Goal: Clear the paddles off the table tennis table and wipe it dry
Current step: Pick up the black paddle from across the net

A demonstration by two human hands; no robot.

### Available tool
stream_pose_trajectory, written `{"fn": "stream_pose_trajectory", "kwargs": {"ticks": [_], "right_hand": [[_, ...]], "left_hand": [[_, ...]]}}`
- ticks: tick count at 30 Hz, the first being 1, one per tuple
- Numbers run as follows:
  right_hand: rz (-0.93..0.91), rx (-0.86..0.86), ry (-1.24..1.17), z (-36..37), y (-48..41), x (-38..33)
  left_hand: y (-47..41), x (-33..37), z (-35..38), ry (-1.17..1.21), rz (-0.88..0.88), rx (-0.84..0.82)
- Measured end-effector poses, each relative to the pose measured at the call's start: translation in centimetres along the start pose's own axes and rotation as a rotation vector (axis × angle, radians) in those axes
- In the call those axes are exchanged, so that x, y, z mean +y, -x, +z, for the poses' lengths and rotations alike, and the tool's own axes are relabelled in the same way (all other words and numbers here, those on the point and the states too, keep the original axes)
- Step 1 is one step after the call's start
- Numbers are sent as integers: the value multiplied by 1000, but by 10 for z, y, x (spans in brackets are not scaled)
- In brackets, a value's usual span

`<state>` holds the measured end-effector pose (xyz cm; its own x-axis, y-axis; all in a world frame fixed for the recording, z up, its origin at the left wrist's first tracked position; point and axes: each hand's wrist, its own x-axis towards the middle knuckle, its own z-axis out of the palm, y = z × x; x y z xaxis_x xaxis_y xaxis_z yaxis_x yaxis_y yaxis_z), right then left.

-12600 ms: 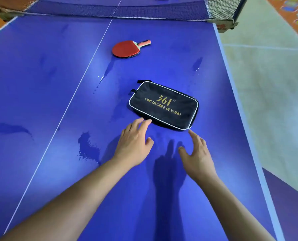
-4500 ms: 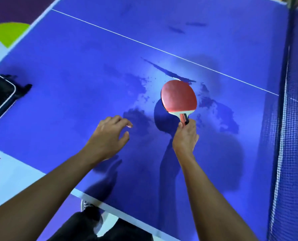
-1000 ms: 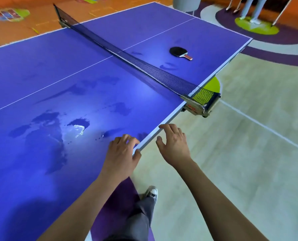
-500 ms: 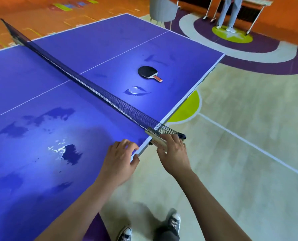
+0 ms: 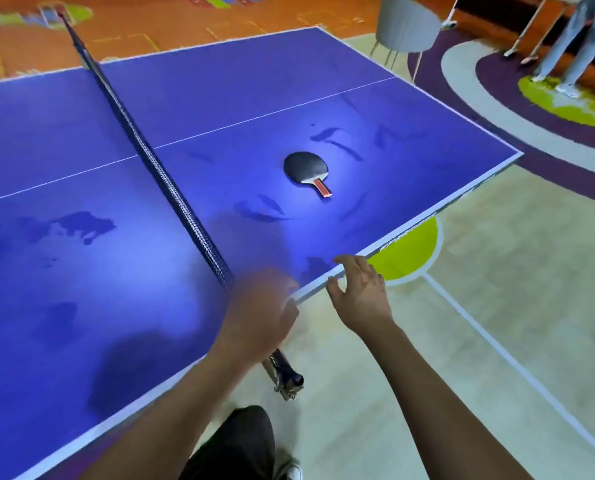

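Blue surface: one table tennis table [image 5: 81, 278], seen from its long side edge, white border line along the rim.
Legs: dark trousers [image 5: 233, 441] and one shoe [image 5: 294, 471] at the bottom of the view, standing just beside the table edge.
Hands, count: two, both bare, both empty.
Left hand [image 5: 259, 313]: blurred; over the table edge where the net meets it. Fingers appear loosely curled; exact state cannot be told through the blur. Holds nothing.
Right hand [image 5: 362, 289]: fingers spread and slightly bent, fingertips at the table rim just beyond the net line. Holds nothing.
Net clamp [image 5: 284, 377]: one metal bracket visible below the left hand, projecting outward from the table edge.
Net [image 5: 157, 174]: one, dark mesh, running from the near edge to the far edge, dividing the surface in two halves.
Wet patches [image 5: 81, 225]: several dark marks on both halves; exact count cannot be told.
Paddle [image 5: 305, 167]: one, black face up, red handle pointing toward the near edge. Lies flat on the half to the right of the net, well apart from both hands, wet streaks around it.
Chair [image 5: 407, 24]: one, grey, past the far corner of the table.
Person in background [image 5: 573, 43]: light trouser legs only, top right, standing on a green floor patch.
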<state>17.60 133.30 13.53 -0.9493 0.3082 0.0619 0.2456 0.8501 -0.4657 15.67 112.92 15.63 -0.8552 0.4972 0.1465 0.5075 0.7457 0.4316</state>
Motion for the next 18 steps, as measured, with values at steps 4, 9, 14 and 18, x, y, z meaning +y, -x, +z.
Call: {"fn": "stream_pose_trajectory", "kwargs": {"ticks": [4,9,14,18], "right_hand": [[-50,-75,15,9,-76,24],[-48,-135,13,28,-163,47],[-68,-226,18,43,-226,68],[-45,-256,62,61,-283,83]], "left_hand": [[-48,-7,19,-35,-90,10],[-106,-27,43,-68,-175,22],[-161,-18,65,-86,-210,-3],[-177,-22,77,-123,-219,11]]}}
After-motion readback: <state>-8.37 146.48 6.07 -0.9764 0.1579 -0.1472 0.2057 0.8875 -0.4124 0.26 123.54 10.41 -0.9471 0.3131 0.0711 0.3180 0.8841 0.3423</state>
